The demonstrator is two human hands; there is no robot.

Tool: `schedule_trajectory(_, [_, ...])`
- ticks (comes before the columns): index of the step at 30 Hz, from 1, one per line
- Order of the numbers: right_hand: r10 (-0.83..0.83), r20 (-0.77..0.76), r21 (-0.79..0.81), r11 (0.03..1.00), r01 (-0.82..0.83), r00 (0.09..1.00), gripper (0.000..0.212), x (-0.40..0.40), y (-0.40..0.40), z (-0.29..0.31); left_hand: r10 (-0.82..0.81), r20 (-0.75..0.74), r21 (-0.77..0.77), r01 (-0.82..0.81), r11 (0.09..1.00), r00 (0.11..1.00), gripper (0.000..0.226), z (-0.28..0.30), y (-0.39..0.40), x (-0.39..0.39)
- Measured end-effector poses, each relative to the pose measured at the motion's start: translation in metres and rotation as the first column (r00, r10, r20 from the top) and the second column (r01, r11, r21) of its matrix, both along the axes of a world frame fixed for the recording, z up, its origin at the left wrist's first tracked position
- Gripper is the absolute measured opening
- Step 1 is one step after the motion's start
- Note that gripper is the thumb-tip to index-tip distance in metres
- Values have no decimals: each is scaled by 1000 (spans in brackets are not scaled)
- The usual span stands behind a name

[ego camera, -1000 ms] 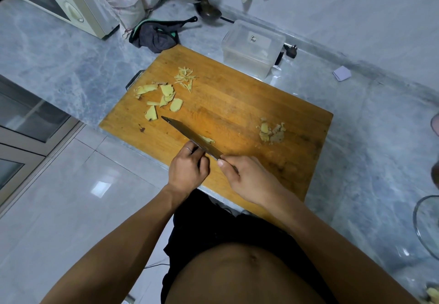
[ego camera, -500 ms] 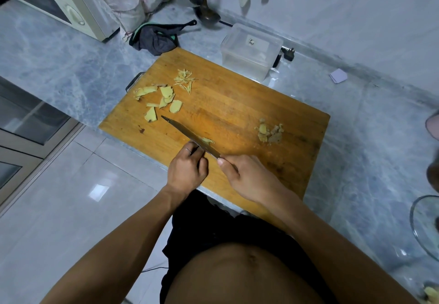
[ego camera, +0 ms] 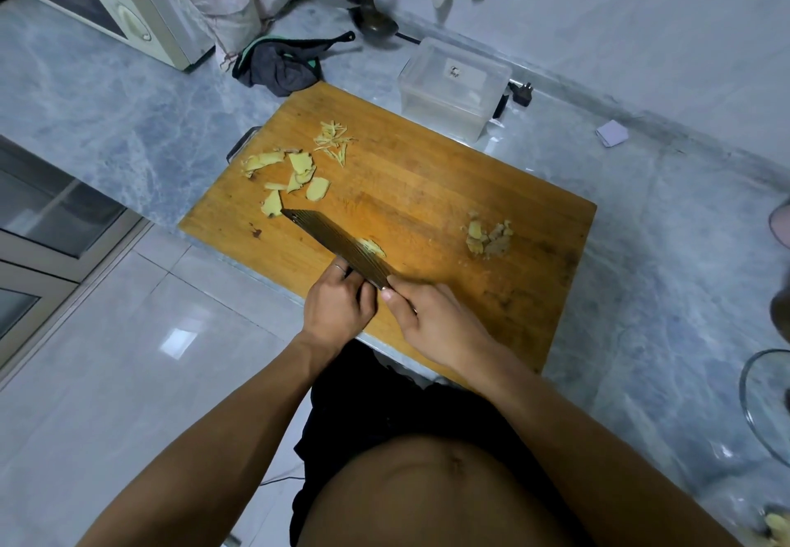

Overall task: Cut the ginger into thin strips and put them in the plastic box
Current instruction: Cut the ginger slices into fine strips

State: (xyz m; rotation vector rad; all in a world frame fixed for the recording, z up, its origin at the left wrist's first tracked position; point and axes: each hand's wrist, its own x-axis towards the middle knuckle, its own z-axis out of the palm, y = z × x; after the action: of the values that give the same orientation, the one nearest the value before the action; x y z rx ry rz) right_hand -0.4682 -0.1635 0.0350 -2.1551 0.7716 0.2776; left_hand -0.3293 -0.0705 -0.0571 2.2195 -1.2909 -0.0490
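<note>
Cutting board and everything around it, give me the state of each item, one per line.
Cutting board: flat on the counter, bearing ginger.
Knife: held over the board.
Right hand: grips the knife handle.
Left hand: fingers curled beside the blade; what they hold is hidden.
Ginger slices: uncut, far left.
Ginger strips: small pile.
Plastic box: open, looks empty.

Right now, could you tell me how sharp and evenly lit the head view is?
Head view: dim, cool light; the wide lens bends the counter edges; the knife blade shows striped banding, a sign of motion blur; a bright glare patch sits on the floor tile; the ginger slices and plastic box stay fairly sharp.
</note>
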Motion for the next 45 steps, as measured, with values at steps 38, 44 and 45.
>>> schedule_trajectory(38, [-39, 52, 14, 999, 38, 998, 42, -11, -2, 23, 4, -31, -36, -5, 999, 999, 20, -3, 0, 1])
schedule_trajectory(44, [-48, 16, 65, 997, 47, 999, 39, -8, -4, 10, -7, -28, -49, 6, 999, 1000, 22, 0, -1, 0])
schedule_trajectory(45, [-44, 8, 55, 998, 44, 999, 46, -6, -4, 9, -4, -27, -40, 3, 999, 1000, 24, 0, -1, 0])
